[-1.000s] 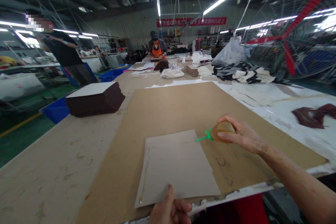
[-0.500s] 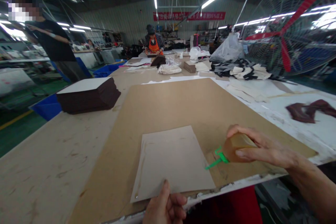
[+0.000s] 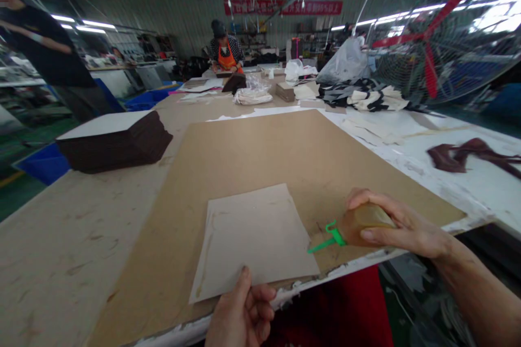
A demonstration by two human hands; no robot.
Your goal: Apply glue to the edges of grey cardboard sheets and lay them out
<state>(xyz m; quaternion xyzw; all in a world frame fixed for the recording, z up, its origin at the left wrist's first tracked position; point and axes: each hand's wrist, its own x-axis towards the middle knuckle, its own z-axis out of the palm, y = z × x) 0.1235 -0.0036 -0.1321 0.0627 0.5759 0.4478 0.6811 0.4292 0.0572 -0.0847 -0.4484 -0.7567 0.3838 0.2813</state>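
Observation:
A light grey-brown square sheet point(image 3: 254, 238) lies on a large tan board point(image 3: 252, 157) near the table's front edge, with glue-like streaks along its left side and top. My left hand point(image 3: 242, 309) pinches the sheet's front edge, thumb on top and fingers curled. In my right hand point(image 3: 391, 222) is an amber bottle point(image 3: 362, 223), held on its side with the fingers wrapped round it. Its green nozzle point(image 3: 325, 243) points left, with the tip by the sheet's right edge.
A dark brown stack point(image 3: 118, 141) with a pale top stands at the left. Dark red scraps point(image 3: 456, 156) lie at the right, and black and white scraps point(image 3: 362, 95) further back. A person in an orange apron point(image 3: 226, 57) is at the far end; a large fan point(image 3: 427, 38) is at the right.
The whole view has shifted, so the table and stack appear further left and slightly higher. The bottle's nozzle tip remains near the sheet's right edge. Both hands keep their holds.

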